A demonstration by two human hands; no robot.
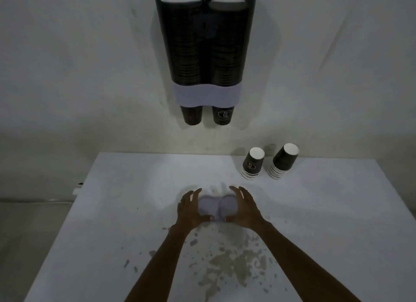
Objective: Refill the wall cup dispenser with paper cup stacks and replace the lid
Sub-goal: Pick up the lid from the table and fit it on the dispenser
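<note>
The wall cup dispenser hangs on the wall above the table, its two clear tubes full of dark paper cups, open at the top with white cup rims showing. A pale band wraps its lower end, and one cup pokes out under each tube. The pale double-round lid lies on the white table. My left hand cups its left end and my right hand its right end, thumbs at the near edge. The lid rests on the table.
Two short stacks of upside-down dark paper cups stand at the table's back right. The white table has chipped, stained paint near its front middle. A white object sits off the table's left edge.
</note>
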